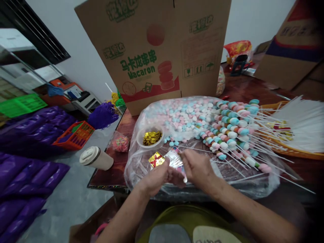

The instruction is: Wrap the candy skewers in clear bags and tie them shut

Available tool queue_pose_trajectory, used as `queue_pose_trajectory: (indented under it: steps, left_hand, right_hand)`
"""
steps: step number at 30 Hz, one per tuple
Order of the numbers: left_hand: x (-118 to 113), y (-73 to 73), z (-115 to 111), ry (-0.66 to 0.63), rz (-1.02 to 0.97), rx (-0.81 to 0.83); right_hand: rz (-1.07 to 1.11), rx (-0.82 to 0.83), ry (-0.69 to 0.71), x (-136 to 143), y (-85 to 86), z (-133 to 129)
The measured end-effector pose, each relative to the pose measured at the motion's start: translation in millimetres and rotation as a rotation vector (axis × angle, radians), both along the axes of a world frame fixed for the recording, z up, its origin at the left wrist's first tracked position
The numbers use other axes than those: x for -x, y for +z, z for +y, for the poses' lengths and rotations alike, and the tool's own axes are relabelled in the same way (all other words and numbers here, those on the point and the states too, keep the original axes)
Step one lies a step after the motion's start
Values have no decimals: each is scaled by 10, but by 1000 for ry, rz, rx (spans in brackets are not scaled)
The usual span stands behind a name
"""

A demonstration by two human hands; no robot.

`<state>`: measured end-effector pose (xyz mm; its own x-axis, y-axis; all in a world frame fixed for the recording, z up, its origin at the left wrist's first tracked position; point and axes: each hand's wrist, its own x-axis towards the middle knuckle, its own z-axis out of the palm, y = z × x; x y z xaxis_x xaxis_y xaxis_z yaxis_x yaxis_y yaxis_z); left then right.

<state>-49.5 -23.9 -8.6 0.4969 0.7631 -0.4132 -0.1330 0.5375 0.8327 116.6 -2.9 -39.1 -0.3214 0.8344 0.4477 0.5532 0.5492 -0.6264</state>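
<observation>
Between my two hands, just above the plastic-covered table, is a shiny silvery plastic wrapper [174, 158]. My left hand [160, 176] holds its near left side, thumb raised and fingers reaching under it. Its far right edge is pinched by the curled fingers of my right hand [198, 167], slightly blurred. A gold and red card [156, 159] lies just beyond my left thumb. Behind it stands a white bowl [139, 141] of gold twist ties [152, 137]. Skewers of pink, blue and white candies [231, 135] are piled to the right of my right hand.
A clear plastic bag [146, 118] of loose candies spreads behind my hands. A large cardboard box [162, 50] stands at the back. An orange basket [286, 145] with white sticks [306, 125] is at right. A lidded cup [97, 158] stands near the left table edge.
</observation>
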Motion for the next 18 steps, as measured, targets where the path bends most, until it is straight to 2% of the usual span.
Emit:
queue_pose_trajectory:
  steps: [3, 5, 10, 13, 14, 15, 18]
  left_hand:
    - [-169, -174, -40, 241, 112, -38]
    - [-273, -223, -61, 321, 132, -78]
    - [-346, -174, 9, 525, 8, -204]
    - [-356, -176, 71, 720, 107, -304]
    - [-392, -200, 64, 692, 181, -348]
    - [-449, -235, 38, 601, 270, -398]
    - [-681, -355, -103, 21, 573, -565]
  right_hand:
    - [252, 331, 124, 119, 25, -113]
    - [403, 542, 163, 202, 29, -178]
    - [469, 839, 273, 235, 33, -200]
    - [560, 849, 219, 132, 33, -162]
    - [616, 818, 180, 86, 29, -152]
    - [667, 790, 147, 31, 18, -151]
    - [823, 841, 24, -244, -93, -236]
